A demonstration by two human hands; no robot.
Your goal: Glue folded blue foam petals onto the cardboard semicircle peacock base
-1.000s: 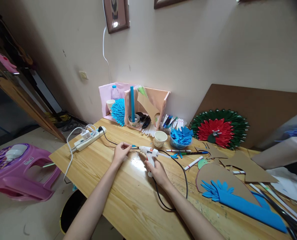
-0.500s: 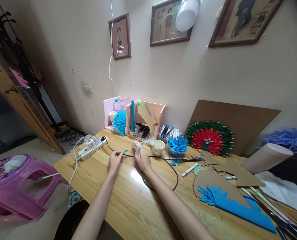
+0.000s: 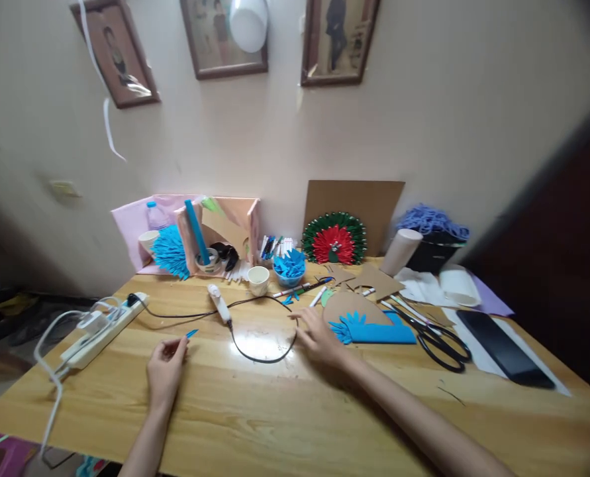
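My left hand (image 3: 164, 371) is pinched on a small pointed blue strip (image 3: 192, 333), held just over the table at the left. The white glue gun (image 3: 219, 305) lies on the tabletop between my hands, its black cord (image 3: 267, 361) looping off to the right. Beside that loop, my right hand (image 3: 317, 336) reaches out with fingers stretched and nothing visible in them. Its fingertips are close to the cord and left of a rounded piece of cardboard (image 3: 347, 306), which has blue strips along its lower edge and a blue roll (image 3: 387, 332) against it.
A white power strip (image 3: 103, 331) with cables lies at the left. Behind stand a paper cup (image 3: 258, 281), a bowl of blue pieces (image 3: 289, 270) and a red and green peacock-like craft (image 3: 334, 242). Scissors (image 3: 443, 348) and a phone (image 3: 503, 348) lie at the right.
My right hand has let go of the glue gun, which now lies on the table, and moved right towards the cardboard. My left hand keeps the blue strip. The view has turned right.
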